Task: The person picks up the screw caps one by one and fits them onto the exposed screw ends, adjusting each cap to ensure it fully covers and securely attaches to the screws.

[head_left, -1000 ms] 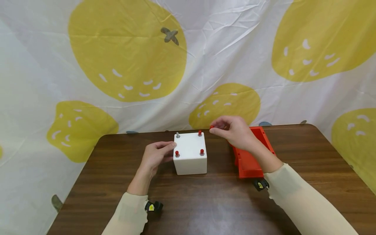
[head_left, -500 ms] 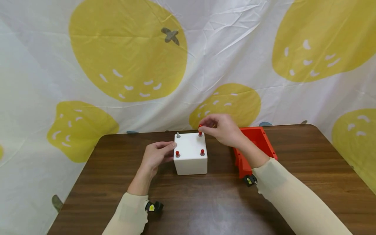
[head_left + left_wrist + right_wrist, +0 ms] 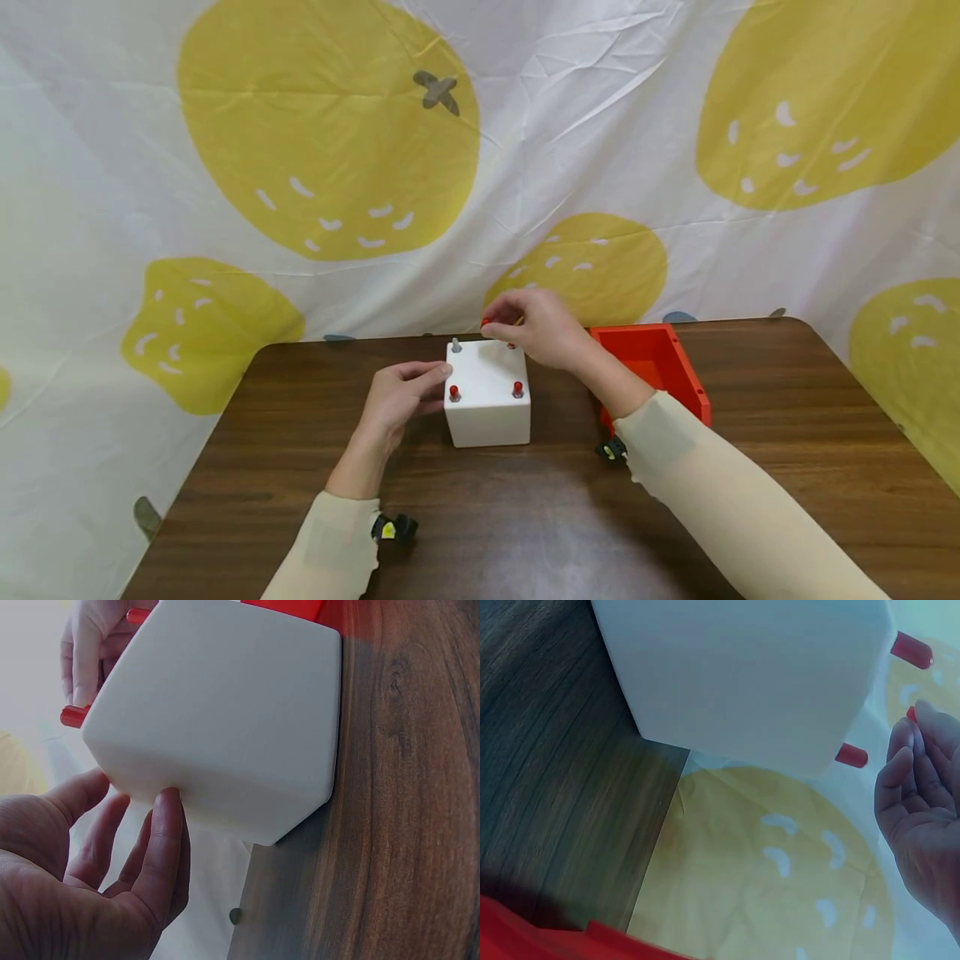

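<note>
White cube block (image 3: 487,400): we found it near the middle of the brown table (image 3: 525,517), red caps on three top pegs, one bare grey peg (image 3: 455,344) at the far left corner. Left hand (image 3: 397,398): fingers straight and together, pressed flat against the block's left side. Right hand (image 3: 536,327): fingertips pinched together on a small red cap (image 3: 485,322) above the block's far edge. Orange bin (image 3: 660,367): just right of the block.

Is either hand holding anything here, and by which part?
The right hand pinches a small red cap at its fingertips. The left hand only rests against the white box's left side.
</note>
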`<state>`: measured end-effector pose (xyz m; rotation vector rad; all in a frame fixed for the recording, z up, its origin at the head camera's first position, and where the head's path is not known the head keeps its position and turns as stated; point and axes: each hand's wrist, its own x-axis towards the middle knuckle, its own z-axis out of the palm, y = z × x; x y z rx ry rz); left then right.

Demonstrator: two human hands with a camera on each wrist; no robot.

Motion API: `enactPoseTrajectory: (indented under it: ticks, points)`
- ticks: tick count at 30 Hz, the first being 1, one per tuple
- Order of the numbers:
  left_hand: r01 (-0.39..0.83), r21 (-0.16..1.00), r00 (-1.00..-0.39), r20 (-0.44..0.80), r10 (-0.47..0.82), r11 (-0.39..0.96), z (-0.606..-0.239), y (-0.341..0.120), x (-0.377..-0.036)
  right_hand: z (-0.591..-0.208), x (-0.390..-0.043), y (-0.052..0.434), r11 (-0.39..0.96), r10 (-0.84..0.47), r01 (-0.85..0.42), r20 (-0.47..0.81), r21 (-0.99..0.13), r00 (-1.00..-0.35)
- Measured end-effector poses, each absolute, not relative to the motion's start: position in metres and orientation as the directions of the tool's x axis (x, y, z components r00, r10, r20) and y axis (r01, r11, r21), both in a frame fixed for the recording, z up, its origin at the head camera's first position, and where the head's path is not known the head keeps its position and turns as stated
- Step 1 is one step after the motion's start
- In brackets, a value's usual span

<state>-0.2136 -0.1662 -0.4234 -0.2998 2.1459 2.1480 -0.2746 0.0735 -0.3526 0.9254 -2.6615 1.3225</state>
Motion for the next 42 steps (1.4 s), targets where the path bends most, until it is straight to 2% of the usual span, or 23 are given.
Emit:
enactPoseTrajectory:
  ticks: [19, 42]
  points:
    - [-0.197, 0.980, -0.978, -0.196, -0.070, 0.012, -0.422, -0.167, -0.213, -0.355, -0.290, 0.050, 0.470, -0.569, -0.590, 0.286, -0.656, -0.771]
    - [-0.185, 0.983, -0.981, -0.185, -0.064, -0.007, -0.418, -0.164, -0.210, -0.359, -0.292, 0.035, 0.493, -0.606, -0.575, 0.217, -0.653, -0.766]
